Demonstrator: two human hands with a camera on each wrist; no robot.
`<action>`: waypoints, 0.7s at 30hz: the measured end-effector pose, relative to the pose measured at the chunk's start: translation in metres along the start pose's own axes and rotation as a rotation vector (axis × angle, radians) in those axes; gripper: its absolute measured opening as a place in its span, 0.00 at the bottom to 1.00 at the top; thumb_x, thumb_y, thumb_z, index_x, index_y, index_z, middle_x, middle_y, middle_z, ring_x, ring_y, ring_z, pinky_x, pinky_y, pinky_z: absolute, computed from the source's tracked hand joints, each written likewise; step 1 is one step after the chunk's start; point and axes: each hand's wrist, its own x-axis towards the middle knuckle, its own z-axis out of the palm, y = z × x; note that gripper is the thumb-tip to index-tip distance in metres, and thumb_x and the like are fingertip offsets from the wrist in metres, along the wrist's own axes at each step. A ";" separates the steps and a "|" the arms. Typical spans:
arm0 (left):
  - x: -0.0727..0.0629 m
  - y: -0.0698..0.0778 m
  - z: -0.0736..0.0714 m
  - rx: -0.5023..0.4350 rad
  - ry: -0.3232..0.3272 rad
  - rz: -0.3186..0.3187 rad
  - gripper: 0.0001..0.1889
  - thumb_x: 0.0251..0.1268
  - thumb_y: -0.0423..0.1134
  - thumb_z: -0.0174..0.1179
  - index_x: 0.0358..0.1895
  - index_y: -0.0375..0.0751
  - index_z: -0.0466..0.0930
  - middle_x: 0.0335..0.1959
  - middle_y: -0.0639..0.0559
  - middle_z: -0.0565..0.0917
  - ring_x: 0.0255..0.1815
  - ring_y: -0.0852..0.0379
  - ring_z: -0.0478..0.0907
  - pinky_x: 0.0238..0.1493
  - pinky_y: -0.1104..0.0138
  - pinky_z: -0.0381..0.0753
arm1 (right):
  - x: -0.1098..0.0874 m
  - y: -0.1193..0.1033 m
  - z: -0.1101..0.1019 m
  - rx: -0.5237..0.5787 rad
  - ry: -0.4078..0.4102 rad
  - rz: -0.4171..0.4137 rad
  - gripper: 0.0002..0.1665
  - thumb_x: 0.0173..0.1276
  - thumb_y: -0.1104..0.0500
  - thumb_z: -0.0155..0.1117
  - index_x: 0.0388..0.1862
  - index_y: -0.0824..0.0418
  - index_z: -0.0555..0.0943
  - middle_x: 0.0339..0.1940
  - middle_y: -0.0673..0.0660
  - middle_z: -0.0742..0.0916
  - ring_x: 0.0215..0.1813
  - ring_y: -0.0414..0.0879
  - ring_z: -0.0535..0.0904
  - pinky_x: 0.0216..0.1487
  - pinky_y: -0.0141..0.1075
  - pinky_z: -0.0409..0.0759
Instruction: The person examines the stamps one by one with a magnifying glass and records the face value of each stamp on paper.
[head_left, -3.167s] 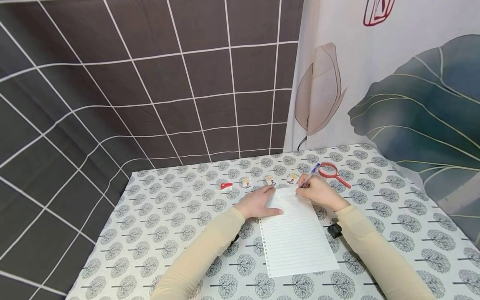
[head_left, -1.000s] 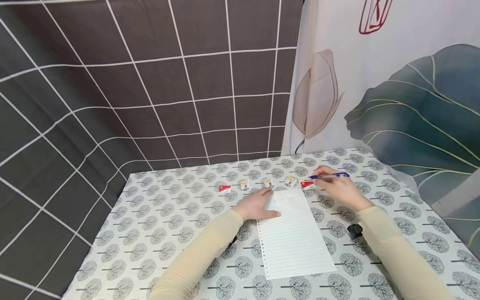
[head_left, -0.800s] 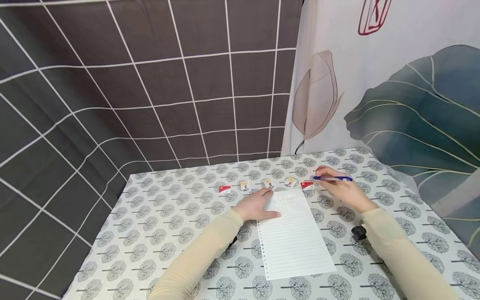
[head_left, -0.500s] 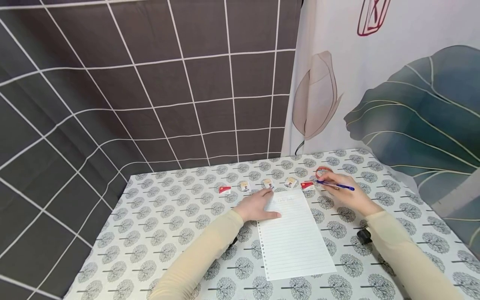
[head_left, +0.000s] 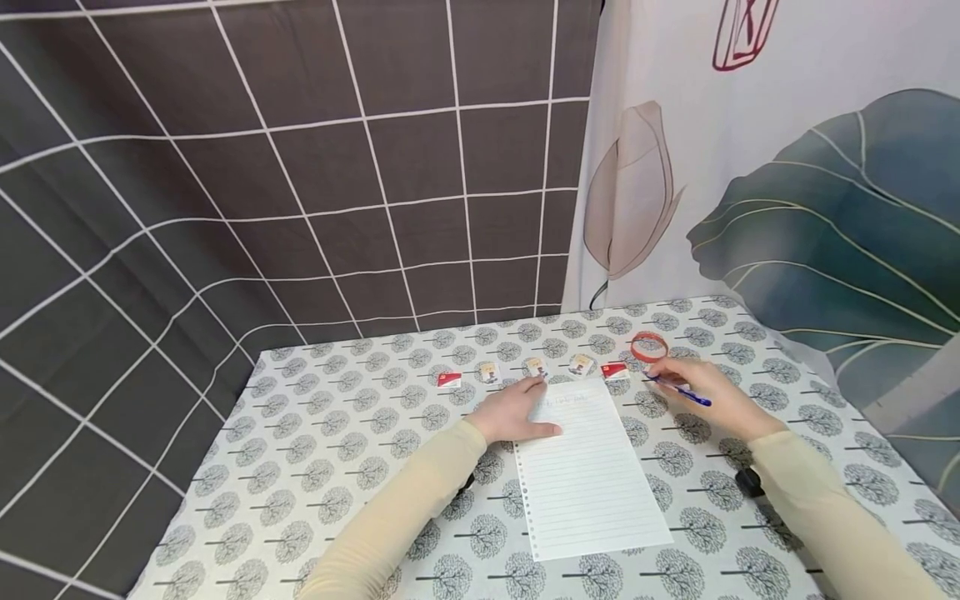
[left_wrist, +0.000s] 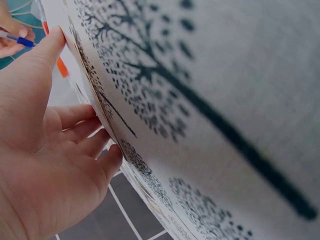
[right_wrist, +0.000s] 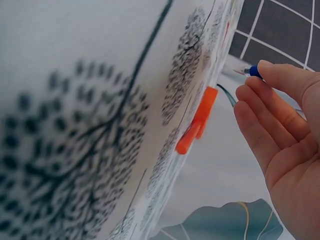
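My left hand (head_left: 513,412) rests on the upper left of a lined, hole-punched sheet of paper (head_left: 592,483), thumb and fingers spread. Faint handwriting runs along the sheet's top line. To the right of the sheet, my right hand (head_left: 712,398) pinches a blue ballpoint pen (head_left: 693,398) between thumb and fingers. In the right wrist view the pen (right_wrist: 254,71) has its tip bared, held off the cloth. Just beyond that hand lies a red magnifying glass (head_left: 647,358); its ring shows, while the hand hides the handle in the head view.
Along the back lies a row of small cards: a red-and-white card (head_left: 449,380), yellowish picture cards (head_left: 490,372), and another red-and-white card (head_left: 615,372) by the sheet's top right corner. A tree-print cloth (head_left: 315,500) covers the table. A dark grid curtain (head_left: 412,167) hangs behind.
My right hand has lifted the pen from the sheet's top line and moved right, then nearer me, uncovering the right red-and-white card and the magnifier's ring. My left hand stays on the sheet.
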 end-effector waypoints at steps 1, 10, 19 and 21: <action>0.000 0.000 0.000 -0.003 -0.001 -0.002 0.51 0.65 0.72 0.55 0.80 0.38 0.54 0.81 0.46 0.56 0.79 0.48 0.56 0.78 0.60 0.57 | -0.001 0.000 0.000 -0.001 -0.006 -0.001 0.14 0.65 0.71 0.69 0.48 0.62 0.83 0.45 0.55 0.89 0.46 0.52 0.86 0.49 0.46 0.85; -0.002 0.001 -0.001 -0.011 0.001 -0.011 0.51 0.65 0.71 0.55 0.80 0.39 0.54 0.81 0.46 0.56 0.79 0.48 0.56 0.78 0.59 0.57 | -0.007 0.005 -0.001 -0.061 -0.063 0.033 0.19 0.61 0.74 0.69 0.50 0.61 0.84 0.47 0.57 0.89 0.47 0.57 0.86 0.50 0.55 0.84; -0.002 0.001 0.000 0.003 0.005 0.002 0.51 0.65 0.71 0.55 0.80 0.37 0.55 0.80 0.45 0.57 0.79 0.48 0.57 0.78 0.60 0.58 | -0.011 0.009 0.000 -0.061 -0.127 0.130 0.17 0.60 0.74 0.69 0.46 0.58 0.85 0.42 0.52 0.90 0.43 0.50 0.86 0.48 0.48 0.86; -0.002 0.001 0.000 0.003 0.007 0.003 0.51 0.65 0.71 0.55 0.80 0.37 0.55 0.80 0.45 0.57 0.79 0.48 0.57 0.78 0.60 0.58 | -0.012 0.009 0.000 -0.060 -0.132 0.145 0.16 0.61 0.73 0.69 0.45 0.57 0.86 0.40 0.50 0.89 0.42 0.47 0.86 0.46 0.47 0.86</action>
